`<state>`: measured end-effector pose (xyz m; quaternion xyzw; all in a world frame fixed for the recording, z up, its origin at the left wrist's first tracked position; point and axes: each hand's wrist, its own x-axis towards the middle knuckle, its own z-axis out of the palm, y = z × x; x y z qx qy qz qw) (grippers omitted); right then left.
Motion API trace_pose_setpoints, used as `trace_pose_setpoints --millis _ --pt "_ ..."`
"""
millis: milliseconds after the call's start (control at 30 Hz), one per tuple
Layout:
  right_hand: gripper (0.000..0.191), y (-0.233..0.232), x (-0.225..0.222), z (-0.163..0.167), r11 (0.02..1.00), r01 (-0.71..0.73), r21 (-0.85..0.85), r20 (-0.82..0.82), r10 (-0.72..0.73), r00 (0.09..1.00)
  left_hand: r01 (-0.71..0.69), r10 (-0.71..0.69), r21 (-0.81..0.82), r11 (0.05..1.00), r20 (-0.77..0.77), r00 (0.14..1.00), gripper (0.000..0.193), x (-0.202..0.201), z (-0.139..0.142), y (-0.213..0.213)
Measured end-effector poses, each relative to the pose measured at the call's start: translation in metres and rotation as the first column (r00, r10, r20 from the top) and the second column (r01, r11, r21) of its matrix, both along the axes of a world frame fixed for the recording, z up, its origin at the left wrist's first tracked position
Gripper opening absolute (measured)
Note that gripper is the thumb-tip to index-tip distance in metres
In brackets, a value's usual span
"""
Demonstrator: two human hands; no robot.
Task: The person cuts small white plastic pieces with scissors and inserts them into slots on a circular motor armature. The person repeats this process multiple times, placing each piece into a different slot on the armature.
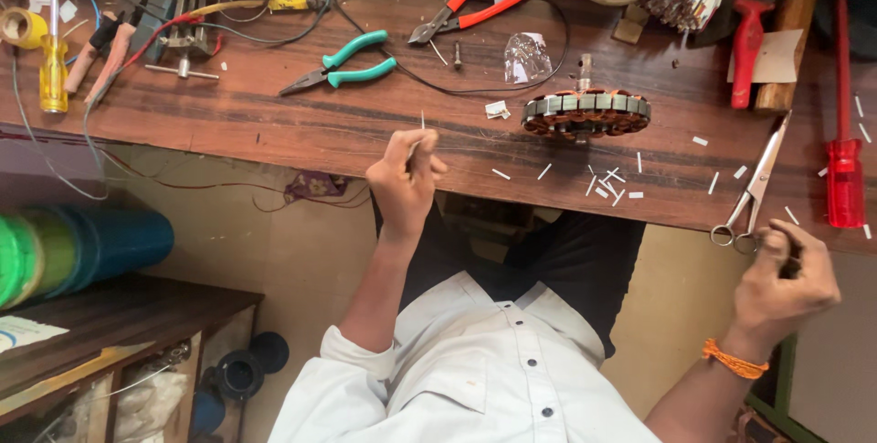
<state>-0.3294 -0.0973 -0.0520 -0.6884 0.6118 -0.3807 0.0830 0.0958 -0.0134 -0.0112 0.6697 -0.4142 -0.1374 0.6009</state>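
left hand (405, 178): pinches thin white strip (422, 123), upright | stator (586, 114): right of it on bench (274, 123) | right hand (781, 283): lower right, curled at scissors (751, 189) handles

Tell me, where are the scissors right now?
In the head view the scissors lie on the right side of the bench, handles at its near edge just by the right hand, with the red screwdriver to their right.

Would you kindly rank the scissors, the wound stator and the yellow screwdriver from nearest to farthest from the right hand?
From the right hand:
1. Scissors, touching it at the bench edge.
2. Wound stator, mid-bench, up and left.
3. Yellow screwdriver, far left end.
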Motion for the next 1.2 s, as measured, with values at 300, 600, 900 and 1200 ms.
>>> trace_pose_setpoints --millis 300,600,900,1200 --pt "0.039 0.011 0.028 0.027 0.999 -0.015 0.037 -0.139 0.020 0.990 0.332 -0.308 -0.109 0.937 -0.709 0.635 0.021 -0.034 0.008 0.015" --pt "0.063 0.008 0.032 0.057 0.878 0.076 0.472 -0.156 -0.002 0.988 0.634 -0.390 0.081 0.769 -0.727 0.566 0.018 -0.075 0.000 0.021" --pt "0.067 0.052 -0.016 0.007 0.744 -0.508 0.433 0.868 -0.192 0.459 0.730 -0.478 -0.026 0.683 -0.771 0.420 0.017 -0.106 0.011 -0.013" --pt "0.073 0.105 0.032 0.004 0.185 -0.789 0.585 0.811 -0.161 0.563 0.767 -0.535 0.021 0.642 -0.704 0.468 0.017 -0.149 0.005 -0.041"
